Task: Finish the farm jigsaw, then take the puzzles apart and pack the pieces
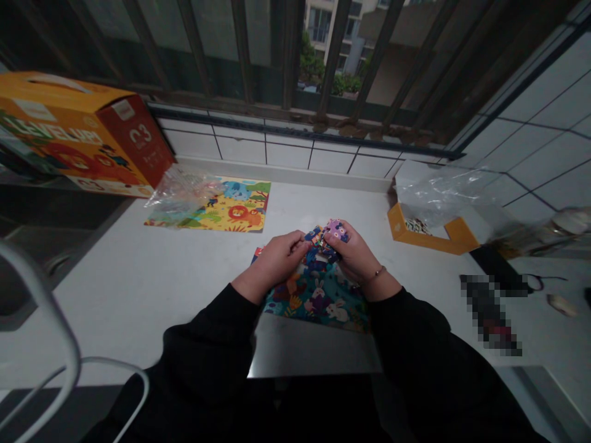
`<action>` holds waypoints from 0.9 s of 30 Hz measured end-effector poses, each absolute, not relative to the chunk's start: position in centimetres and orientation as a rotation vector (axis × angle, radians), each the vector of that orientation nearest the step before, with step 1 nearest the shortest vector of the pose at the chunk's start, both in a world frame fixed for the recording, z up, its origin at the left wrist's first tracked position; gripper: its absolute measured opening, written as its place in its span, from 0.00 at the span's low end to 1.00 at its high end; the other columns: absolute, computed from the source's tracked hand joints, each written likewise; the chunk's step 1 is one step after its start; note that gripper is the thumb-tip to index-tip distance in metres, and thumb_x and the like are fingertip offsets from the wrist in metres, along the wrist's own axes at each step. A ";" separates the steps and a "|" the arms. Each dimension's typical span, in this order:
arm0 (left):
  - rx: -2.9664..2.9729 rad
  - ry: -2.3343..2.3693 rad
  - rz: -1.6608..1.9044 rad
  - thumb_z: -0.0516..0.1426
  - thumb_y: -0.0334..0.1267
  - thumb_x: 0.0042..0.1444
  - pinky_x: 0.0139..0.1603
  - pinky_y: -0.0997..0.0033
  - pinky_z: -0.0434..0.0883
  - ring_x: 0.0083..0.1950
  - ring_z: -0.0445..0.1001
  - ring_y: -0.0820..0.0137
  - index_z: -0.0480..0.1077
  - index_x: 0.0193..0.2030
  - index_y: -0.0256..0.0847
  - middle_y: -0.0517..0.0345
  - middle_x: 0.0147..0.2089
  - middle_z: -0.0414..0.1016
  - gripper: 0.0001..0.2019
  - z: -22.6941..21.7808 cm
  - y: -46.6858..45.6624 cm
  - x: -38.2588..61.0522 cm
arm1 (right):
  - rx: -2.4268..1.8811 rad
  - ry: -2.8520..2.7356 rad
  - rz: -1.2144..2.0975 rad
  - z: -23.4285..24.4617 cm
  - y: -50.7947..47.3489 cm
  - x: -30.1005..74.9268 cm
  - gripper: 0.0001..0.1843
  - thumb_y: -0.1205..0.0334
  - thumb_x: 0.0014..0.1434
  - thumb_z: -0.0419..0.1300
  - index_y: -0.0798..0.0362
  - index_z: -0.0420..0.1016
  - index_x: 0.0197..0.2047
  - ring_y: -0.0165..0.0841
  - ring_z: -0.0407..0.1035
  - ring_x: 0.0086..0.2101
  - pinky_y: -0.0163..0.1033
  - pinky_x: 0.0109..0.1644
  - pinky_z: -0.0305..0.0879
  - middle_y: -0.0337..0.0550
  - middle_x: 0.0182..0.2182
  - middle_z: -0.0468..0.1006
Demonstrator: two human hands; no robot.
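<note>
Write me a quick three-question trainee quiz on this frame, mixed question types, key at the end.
1. True or false: the left hand and the right hand both grip the puzzle pieces.
2. Multiple choice: what lies on the counter directly beneath the hands? A) the rabbit puzzle board B) an orange box C) an orange tray
3. Short answer: the clear plastic bag lies partly over the far puzzle. Which orange animal shows on that puzzle?

Key: 1 true; 2 A; 3 a lion.
</note>
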State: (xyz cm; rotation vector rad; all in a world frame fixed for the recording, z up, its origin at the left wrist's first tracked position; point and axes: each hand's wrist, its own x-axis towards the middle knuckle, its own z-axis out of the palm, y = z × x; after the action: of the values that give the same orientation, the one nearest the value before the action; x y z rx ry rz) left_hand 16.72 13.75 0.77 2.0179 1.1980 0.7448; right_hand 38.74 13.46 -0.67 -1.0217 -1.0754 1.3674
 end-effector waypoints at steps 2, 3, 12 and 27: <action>1.996 1.191 0.748 0.56 0.47 0.73 0.35 0.67 0.58 0.32 0.67 0.69 0.70 0.36 0.43 0.64 0.29 0.67 0.14 0.9 13.7 16.7 | -1.014 -1.050 1.359 -0.6 13.5 38.6 0.29 0.45 0.50 0.82 0.47 0.76 0.47 0.32 0.73 0.36 0.39 0.45 0.74 0.35 0.37 0.79; 1.981 1.173 0.746 0.57 0.47 0.73 0.36 0.68 0.58 0.33 0.66 0.69 0.71 0.37 0.43 0.64 0.29 0.67 0.14 1.1 13.7 16.7 | -1.010 -1.038 1.351 -0.5 13.5 38.6 0.29 0.45 0.50 0.83 0.47 0.76 0.47 0.32 0.73 0.36 0.40 0.45 0.75 0.35 0.37 0.79; 1.852 0.953 0.695 0.62 0.45 0.69 0.35 0.70 0.59 0.31 0.63 0.72 0.75 0.45 0.42 0.66 0.31 0.67 0.09 1.3 13.5 16.6 | -0.950 -0.945 1.457 -0.2 13.5 38.6 0.29 0.44 0.49 0.84 0.47 0.78 0.45 0.33 0.74 0.36 0.40 0.46 0.76 0.36 0.38 0.78; 1.269 0.852 0.566 0.60 0.44 0.69 0.25 0.74 0.52 0.21 0.58 0.76 0.71 0.43 0.43 0.68 0.23 0.64 0.08 1.5 12.7 17.1 | -0.991 -1.106 1.268 -0.8 13.5 38.9 0.28 0.43 0.53 0.81 0.45 0.76 0.49 0.32 0.72 0.36 0.39 0.44 0.74 0.35 0.39 0.78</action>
State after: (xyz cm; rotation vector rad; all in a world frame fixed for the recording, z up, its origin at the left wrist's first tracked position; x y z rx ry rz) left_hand 17.10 12.72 1.50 1.2693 0.8525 0.5662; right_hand 38.90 13.47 -0.80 -0.9906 -1.1059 1.2677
